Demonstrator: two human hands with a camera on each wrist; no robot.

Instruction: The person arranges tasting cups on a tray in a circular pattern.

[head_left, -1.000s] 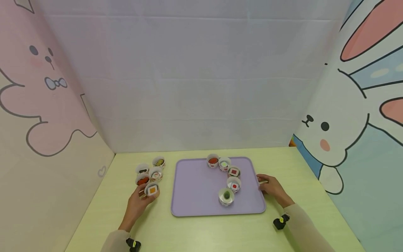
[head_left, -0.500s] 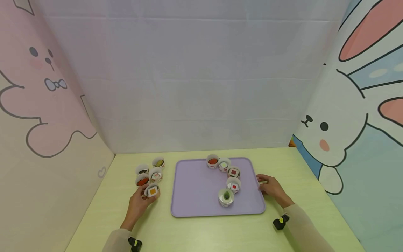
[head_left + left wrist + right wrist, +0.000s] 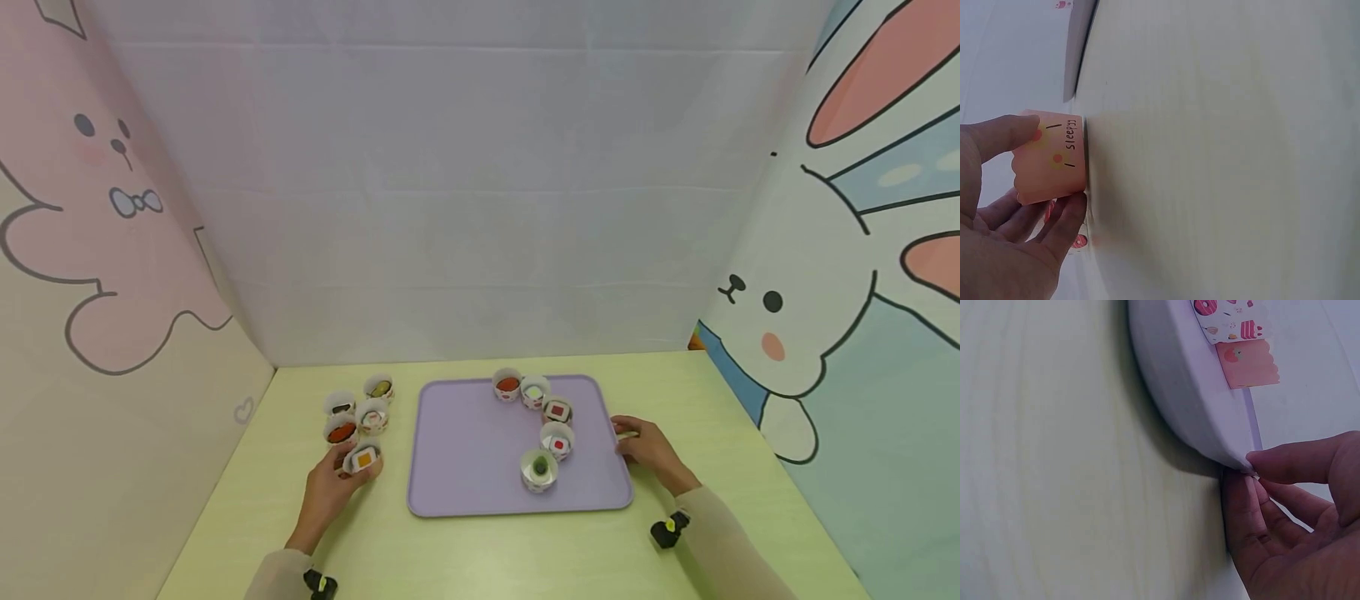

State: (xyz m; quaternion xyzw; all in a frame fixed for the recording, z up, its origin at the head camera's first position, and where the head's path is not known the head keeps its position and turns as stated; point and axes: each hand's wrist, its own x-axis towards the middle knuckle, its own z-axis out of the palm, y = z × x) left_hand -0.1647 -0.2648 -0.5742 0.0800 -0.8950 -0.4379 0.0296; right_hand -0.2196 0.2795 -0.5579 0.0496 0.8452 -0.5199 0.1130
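My left hand (image 3: 333, 487) grips a pink paper baking cup (image 3: 1054, 156) between thumb and fingers. It stands low at the tabletop, and lettering shows on its side. Inside it, the head view shows a white piece with an orange square centre (image 3: 365, 459), like a sushi roll. Just beyond stand several more filled cups, the nearest being a cup with red filling (image 3: 342, 430). On the right, my right hand (image 3: 651, 450) pinches the rim of a lilac tray (image 3: 465, 450), thumb on top and fingers beneath in the right wrist view.
Several filled cups, among them a cup with a green piece (image 3: 539, 470) and a cup with orange-red filling (image 3: 507, 385), form a curved row on the tray's right half. A white backdrop (image 3: 480, 208) and printed side panels (image 3: 810, 350) enclose the pale yellow table (image 3: 480, 558).
My left hand has drawn its cup slightly toward me, away from the red-filled cup. My right hand and the tray have stayed in place.
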